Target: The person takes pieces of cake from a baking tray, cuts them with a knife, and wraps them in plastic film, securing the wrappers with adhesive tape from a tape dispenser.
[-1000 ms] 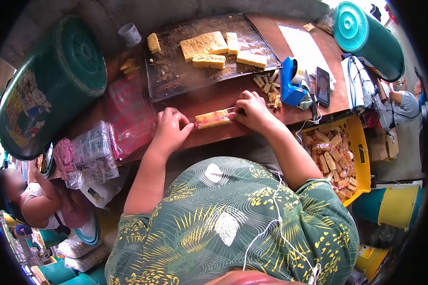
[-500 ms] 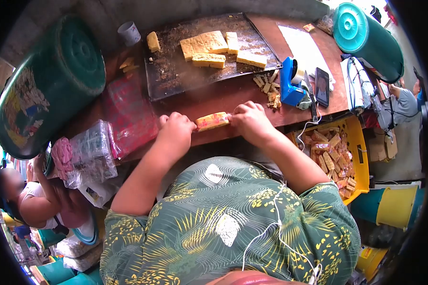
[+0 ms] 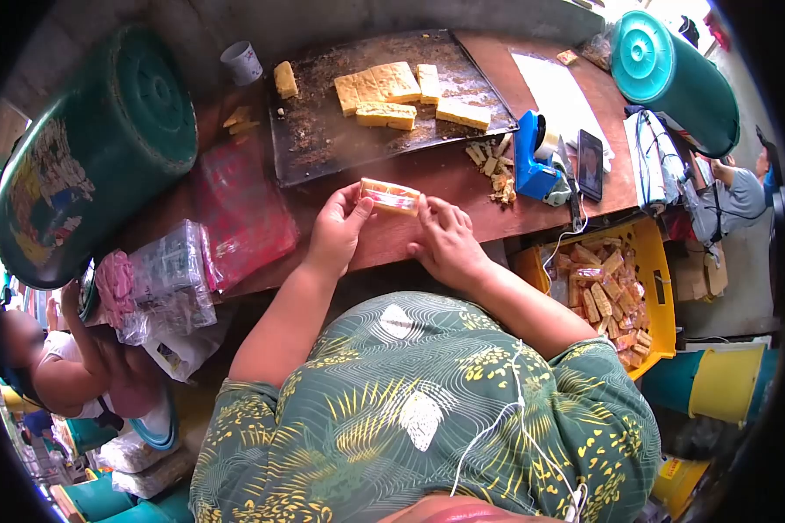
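A wrapped cake bar (image 3: 392, 197) in clear film with red print is held up over the front of the brown table (image 3: 488, 213). My left hand (image 3: 340, 225) grips its left end between thumb and fingers. At the bar's right end, the fingertips of my right hand (image 3: 449, 237) touch the wrapper, with the thumb apart below. Beyond my hands lies a dark baking tray (image 3: 323, 144) bearing a slab of yellow cake (image 3: 375, 85) and several cut bars. A blue tape dispenser (image 3: 532, 157) stands to the right, beside some cake trimmings (image 3: 495, 170).
A yellow crate (image 3: 663, 296) of wrapped bars stands at my right. Red-printed wrappers (image 3: 240, 205) lie on the left of the table. A phone (image 3: 590, 164) and knife (image 3: 575, 205) lie right. Green bins (image 3: 148, 122) flank the table. Another person (image 3: 78, 370) sits at far left.
The bar has risen slightly and turned to show its other face. My left hand now pinches its end from below; my right hand has loosened from the twisted end to a fingertip touch.
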Demonstrator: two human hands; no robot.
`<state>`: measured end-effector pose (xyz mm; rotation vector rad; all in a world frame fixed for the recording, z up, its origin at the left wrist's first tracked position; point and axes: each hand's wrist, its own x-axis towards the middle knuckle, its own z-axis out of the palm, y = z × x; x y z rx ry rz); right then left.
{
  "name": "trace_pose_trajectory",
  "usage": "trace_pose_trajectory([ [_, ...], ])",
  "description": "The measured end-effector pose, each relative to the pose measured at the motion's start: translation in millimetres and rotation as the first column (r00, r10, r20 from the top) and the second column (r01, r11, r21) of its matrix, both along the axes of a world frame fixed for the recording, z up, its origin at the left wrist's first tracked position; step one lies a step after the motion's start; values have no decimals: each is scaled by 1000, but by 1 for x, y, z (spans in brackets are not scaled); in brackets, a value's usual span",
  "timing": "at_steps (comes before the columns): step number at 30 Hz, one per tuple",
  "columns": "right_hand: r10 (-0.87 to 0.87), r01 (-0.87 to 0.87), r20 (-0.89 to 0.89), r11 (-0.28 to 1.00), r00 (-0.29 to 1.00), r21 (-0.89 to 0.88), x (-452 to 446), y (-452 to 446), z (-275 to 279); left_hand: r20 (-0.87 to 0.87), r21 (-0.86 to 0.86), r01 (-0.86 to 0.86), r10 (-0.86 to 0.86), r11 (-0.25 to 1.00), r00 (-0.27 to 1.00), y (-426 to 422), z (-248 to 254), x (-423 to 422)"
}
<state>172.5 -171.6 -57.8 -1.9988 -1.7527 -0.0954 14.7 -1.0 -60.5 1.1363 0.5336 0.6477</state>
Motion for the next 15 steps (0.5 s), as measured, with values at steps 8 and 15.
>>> trace_pose_trajectory([
  [8,318,-249,-189,916,929,316,19,10,22,-286,790,207,48,577,957,4,-15,2],
  [15,222,-273,-549,962,806,-11,12,13,18,-453,846,398,87,355,887,-17,19,-8],
])
